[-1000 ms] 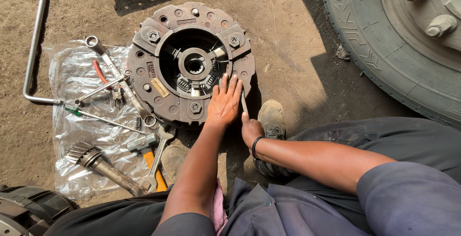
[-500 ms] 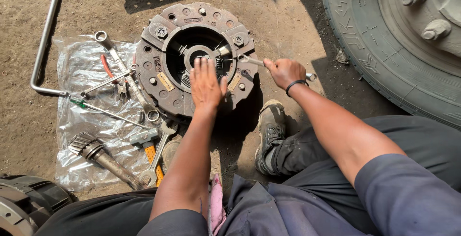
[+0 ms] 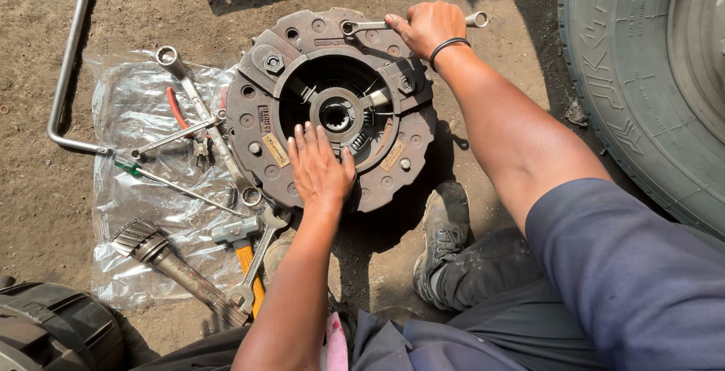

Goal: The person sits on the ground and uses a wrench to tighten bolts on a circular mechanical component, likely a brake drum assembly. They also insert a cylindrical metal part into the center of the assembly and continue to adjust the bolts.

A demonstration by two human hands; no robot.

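Now, head view: step looks like working a bolt at top rim of clutch plate (image 3: 332,106) lying on dirt w/ 1 spanner (image 3: 370,26) clenched in right hand (image 3: 424,26), left hand (image 3: 319,167) flat, fingers released, steadying plate; next needs firm turn; approx. 3 more spanners, 1 screwdriver (image 3: 170,182), 1 hammer (image 3: 243,254) on 1 plastic sheet (image 3: 132,114).

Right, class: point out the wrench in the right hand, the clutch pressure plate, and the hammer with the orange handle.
wrench (image 3: 366,26), head view, on its shaft left of the hand.
clutch pressure plate (image 3: 257,84), head view, on its rusty outer cover.
hammer (image 3: 249,259), head view, on the orange handle.
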